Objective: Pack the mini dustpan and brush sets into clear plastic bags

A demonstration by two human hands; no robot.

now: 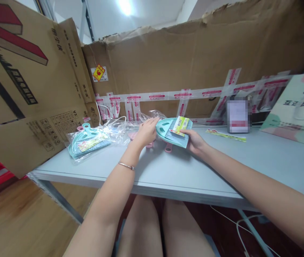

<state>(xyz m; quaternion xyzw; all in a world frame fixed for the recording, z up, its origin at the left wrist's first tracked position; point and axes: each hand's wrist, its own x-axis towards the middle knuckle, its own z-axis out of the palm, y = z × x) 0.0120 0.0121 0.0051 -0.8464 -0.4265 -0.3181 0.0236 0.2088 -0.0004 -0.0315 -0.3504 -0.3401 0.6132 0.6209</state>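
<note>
A teal mini dustpan-and-brush set [171, 132] with a yellow-green paper label [180, 125] is held just above the pale table [184, 171]. My right hand [194, 142] grips its right end, thumb on the label. My left hand [146, 130] closes its fingers on the set's left, rounded end. Pink plastic pieces [168, 147] lie under and behind the set.
A bagged teal set [87, 142] lies at the left among clear plastic bags [116, 127]. A yellow-green label strip [226, 135] and a small box [238, 115] sit at the right. Taped cardboard walls [194, 60] enclose the back and left; a printed bag [296, 110] leans far right.
</note>
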